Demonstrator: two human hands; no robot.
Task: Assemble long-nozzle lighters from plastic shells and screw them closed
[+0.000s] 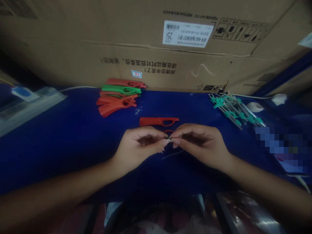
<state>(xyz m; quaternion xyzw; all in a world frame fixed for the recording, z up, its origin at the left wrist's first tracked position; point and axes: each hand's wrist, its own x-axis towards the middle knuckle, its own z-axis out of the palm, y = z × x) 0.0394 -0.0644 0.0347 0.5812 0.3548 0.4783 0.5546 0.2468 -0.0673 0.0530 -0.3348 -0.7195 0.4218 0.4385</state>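
My left hand [143, 143] and my right hand [201, 143] meet over the middle of the blue table, thumbs and forefingers pinched. Between their fingertips is a tiny dark and brass-coloured part [167, 137], mostly covered, so its kind cannot be made out. Just beyond them lies a red lighter shell half [156, 121], long and flat with an oval trigger opening. A second red piece [168, 131] shows as a thin curve behind the fingertips, the rest of it hidden by my hands. A thin pale strand [173, 154] runs beneath them.
Red and green lighter shells [119, 89] are piled at the back left, beside several tiny pale pins [138, 110]. Metal rods with teal parts [235, 109] lie at the back right, near a white roll [254, 106]. A cardboard wall [73, 48] closes off the back.
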